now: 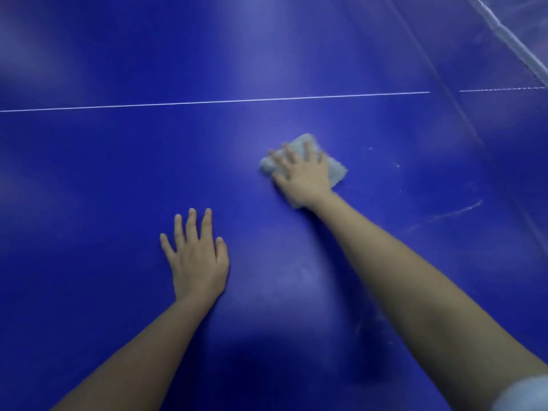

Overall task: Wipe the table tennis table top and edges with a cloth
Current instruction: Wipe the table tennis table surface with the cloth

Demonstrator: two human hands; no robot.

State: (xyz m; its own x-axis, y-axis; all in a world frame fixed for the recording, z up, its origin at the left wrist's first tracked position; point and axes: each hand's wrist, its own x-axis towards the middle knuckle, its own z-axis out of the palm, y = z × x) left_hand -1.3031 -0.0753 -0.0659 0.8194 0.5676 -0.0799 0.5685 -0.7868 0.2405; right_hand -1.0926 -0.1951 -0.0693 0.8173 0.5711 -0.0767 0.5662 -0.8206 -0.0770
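Nearest, my left hand (197, 262) rests flat on the table (89, 173); my right hand (302, 175), fingers spread, presses the cloth (338, 172), streaks (462, 210) lying to its right.

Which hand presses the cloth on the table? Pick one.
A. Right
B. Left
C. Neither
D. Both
A: the right hand lies spread on the grey cloth, while the left hand rests flat on the bare blue table.
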